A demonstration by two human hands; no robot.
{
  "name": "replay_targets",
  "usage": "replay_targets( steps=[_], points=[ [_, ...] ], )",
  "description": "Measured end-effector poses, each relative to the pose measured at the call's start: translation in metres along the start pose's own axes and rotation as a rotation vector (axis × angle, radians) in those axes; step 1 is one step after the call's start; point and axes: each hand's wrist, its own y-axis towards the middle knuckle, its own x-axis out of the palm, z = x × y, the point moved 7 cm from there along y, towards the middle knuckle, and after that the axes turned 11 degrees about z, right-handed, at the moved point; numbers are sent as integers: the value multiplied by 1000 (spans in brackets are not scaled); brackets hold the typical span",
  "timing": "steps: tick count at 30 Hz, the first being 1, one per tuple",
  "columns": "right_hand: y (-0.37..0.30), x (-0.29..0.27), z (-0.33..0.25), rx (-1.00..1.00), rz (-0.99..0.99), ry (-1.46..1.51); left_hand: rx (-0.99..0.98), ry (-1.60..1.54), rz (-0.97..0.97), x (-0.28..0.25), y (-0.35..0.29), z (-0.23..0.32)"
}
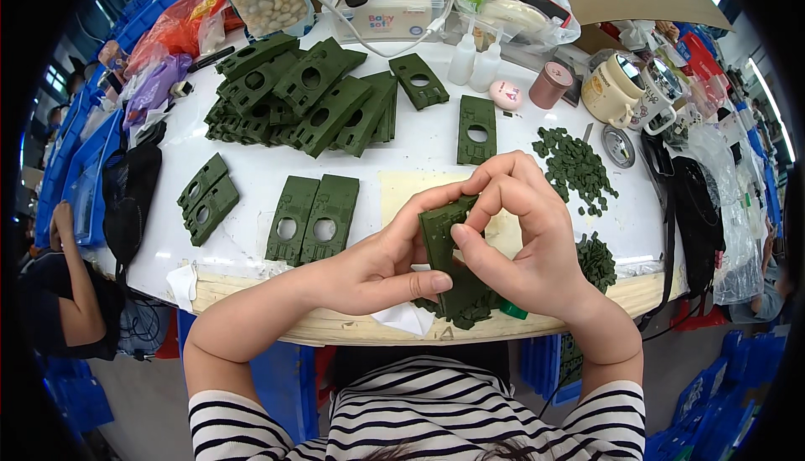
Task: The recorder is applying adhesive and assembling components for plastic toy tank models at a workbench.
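My left hand (369, 272) grips a dark green plastic tank hull part (438, 239), tilted up near the table's front edge. Thumb and fingertips of my right hand (532, 247) are pinched against the hull's upper face; whatever they hold is hidden. Below the hands lies a heap of small green plastic pieces (465, 314). Two more heaps, one of small green pieces (574, 168) and one of small green parts (595, 261), lie to the right. A pair of matching hull parts (289, 209) rests flat left of my hands.
A large stack of green hull parts (310, 80) fills the back left. Farther back stand white squeeze bottles (462, 60), a pink can (551, 84), a cream mug (610, 88) and a clear plastic box (387, 8). Black bags (130, 201) hang at the left edge.
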Motion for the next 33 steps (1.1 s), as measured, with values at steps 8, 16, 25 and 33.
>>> replay_targets(
  steps=[8, 16, 25, 33],
  points=[
    [-2, 3, -3, -68, 23, -64, 3, -19, -2, -1, -1, -3],
    [2, -7, -6, -79, 4, -53, -114, -94, 32, 1, -1, 3],
    [6, -85, 53, 284, -409, -404, -100, -217, 75, -5, 4, -1],
    [-42, -84, 84, 402, -704, -663, -109, -167, 36, -11, 3, -9]
  ],
)
